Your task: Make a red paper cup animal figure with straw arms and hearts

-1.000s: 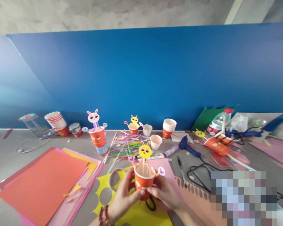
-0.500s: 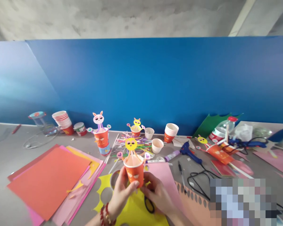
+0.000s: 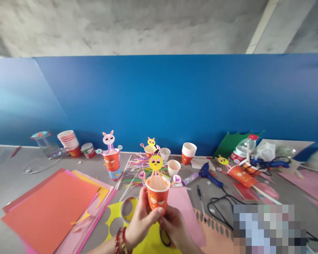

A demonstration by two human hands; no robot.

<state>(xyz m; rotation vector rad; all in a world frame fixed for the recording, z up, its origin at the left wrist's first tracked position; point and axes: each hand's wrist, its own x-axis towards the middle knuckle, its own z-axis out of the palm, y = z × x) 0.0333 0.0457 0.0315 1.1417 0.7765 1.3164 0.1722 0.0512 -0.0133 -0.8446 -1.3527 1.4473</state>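
My left hand [image 3: 144, 211] is wrapped round an orange paper cup [image 3: 158, 197], its thumb across the lower front. A yellow paper face [image 3: 155, 162] with ears rises out of the cup on pale strips, and small round paper paws stick out at both sides of the rim. My right hand [image 3: 176, 224] is closed at the cup's base, fingers pressed together; what they pinch there is hidden. Below lie a yellow sheet with cut-out holes [image 3: 145, 240], black scissor handles [image 3: 164, 237] and a tape roll [image 3: 126, 210].
Orange and pink sheets [image 3: 53, 208] lie left. Behind stand a pink-faced cup figure [image 3: 111, 160], a smaller yellow-faced one [image 3: 151, 143], loose coloured strips [image 3: 137, 171] and stacked cups [image 3: 188, 153]. To the right are a blue glue gun [image 3: 210, 175], its cable, and a bottle [image 3: 245, 146].
The held cup and both my hands have shifted slightly to the right, and the cup appears larger. The camera view has tilted up a little. Both hands keep their grip.
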